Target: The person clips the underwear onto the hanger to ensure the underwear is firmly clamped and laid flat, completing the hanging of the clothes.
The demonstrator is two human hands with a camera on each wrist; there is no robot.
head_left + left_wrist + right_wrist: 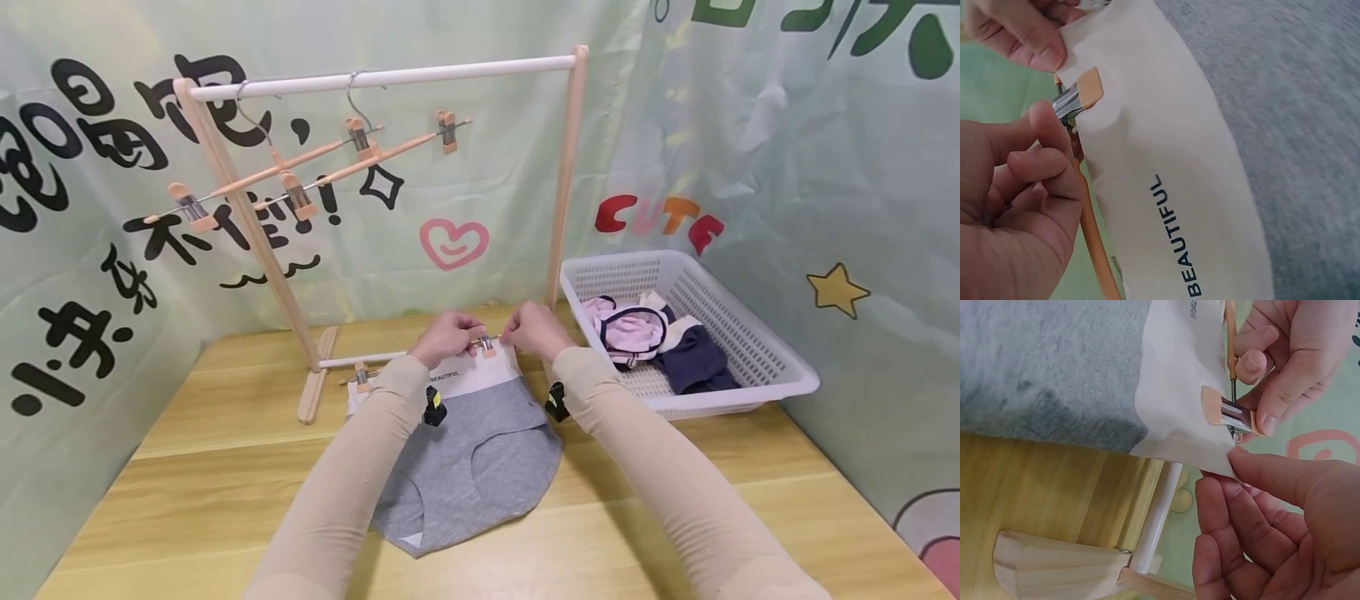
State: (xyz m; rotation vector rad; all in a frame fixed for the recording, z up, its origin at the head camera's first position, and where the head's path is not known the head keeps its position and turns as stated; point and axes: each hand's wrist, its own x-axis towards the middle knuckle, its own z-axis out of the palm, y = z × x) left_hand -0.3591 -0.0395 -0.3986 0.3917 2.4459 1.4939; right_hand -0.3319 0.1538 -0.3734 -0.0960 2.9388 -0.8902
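A pair of grey briefs (480,467) with a wide white waistband (1147,125) lettered "BEAUTIFUL" lies over the table, its band toward the rack. My left hand (448,337) pinches the handle end of a peach and metal hanger clip (1212,405), whose jaws sit over the waistband near its right corner. Beside it my right hand (538,329) pinches that corner of the band between thumb and fingers (1229,487). The hanger bar (1094,231) runs along the band's edge, and a second clip (362,377) sits at the band's left end.
Behind the hands stands a wooden rack with a white top rail (450,72); two clip hangers (322,158) hang from it. To the right, a white basket (780,385) holds pink and navy clothes (697,358). A printed curtain (510,183) closes the back and sides.
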